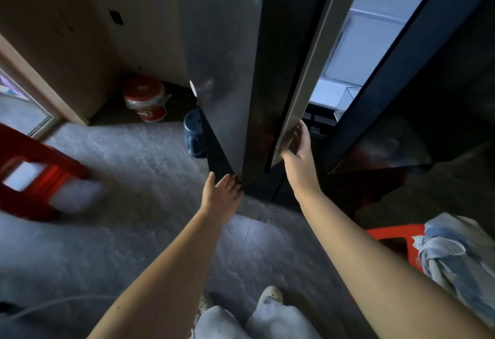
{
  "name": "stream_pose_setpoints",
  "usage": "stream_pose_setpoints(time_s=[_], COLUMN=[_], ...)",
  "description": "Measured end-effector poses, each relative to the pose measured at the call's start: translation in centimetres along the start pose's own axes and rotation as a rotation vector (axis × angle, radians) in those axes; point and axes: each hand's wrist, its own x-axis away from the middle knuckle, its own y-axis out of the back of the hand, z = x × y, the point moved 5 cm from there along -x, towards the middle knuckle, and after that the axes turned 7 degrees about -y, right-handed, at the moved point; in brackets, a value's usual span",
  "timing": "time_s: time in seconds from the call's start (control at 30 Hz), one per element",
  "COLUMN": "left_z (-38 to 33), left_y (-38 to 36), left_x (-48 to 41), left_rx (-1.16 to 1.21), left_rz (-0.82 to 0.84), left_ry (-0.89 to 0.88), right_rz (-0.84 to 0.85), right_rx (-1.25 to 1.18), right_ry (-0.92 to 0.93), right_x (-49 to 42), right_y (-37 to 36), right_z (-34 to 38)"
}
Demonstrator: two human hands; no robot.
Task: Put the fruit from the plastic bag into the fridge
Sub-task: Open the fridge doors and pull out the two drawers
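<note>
Facing the fridge (270,70) with both arms stretched forward. Had the left hand (221,194), close in at seven o'clock, open, with straight fingers (229,180) touching the bottom corner of the left door (227,43), apparently to steady or nudge that free corner. Had the right hand (296,148), close in at three o'clock, curled round the lower end of the same door's pale inner edge (302,84), seemingly the pulling grip for widening the gap. Glimpsed pale shelves (369,43) through that gap at one o'clock; spotted no fruit there. Judged as the door-opening step, with neither hand carrying anything for the fridge.

Found the plastic bag (452,253) at four o'clock, bunched on top of the right red stool (388,234), well apart from both hands; could not tell its contents.

Noted, round about, the left red stool (40,175) blurred at nine o'clock, a red and white bucket (144,100) at ten o'clock against the wall, and a small blue stool (193,135) just beside the door's far lower corner. Reckoned the narrow gap and the dark panel (428,84) at two o'clock the main obstruction to reaching the shelves.
</note>
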Motion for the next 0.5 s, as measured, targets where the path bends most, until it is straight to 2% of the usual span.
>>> stream_pose_setpoints(time_s=[0.3,0.5], left_z=[-3.5,-7.6], left_y=[6.1,8.5], left_x=[2.5,4.5], left_rx=[0.150,0.239], left_rz=[-0.077,-0.114], left_ry=[0.036,-0.073], right_rz=[-0.062,-0.025], right_rx=[-0.059,-0.049], right_ry=[0.035,0.059], right_x=[5.0,7.7], right_y=[-6.2,-10.6], right_z=[-0.5,-0.9])
